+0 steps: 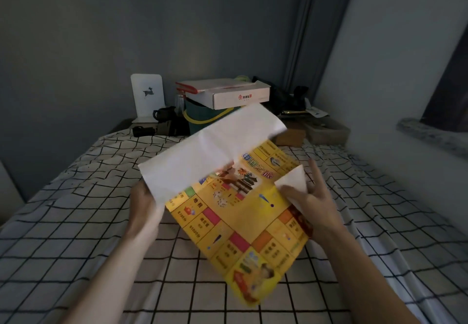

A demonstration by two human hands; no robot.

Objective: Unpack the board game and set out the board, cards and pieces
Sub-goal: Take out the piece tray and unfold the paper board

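Yellow folded paper game board (235,220) hangs half-opened above the black-and-white checked bed sheet (76,222), white back flap lifted on the far side. Left hand (143,204) grips its left edge, fingers hidden behind; right hand (307,197) pinches a turned-up white corner on the right, other fingers spread.

A bedroom in a home. A bed (76,222) with a white sheet checked in black lines fills the lower half of the frame. Past its far end, at centre, household clutter is piled against a grey-blue wall: a white card with a deer figure (147,94), a dark teapot (163,114), a teal bucket (202,118) under a white cardboard box (235,94). Grey curtains (304,32) hang upper right beside a stone windowsill (430,133).
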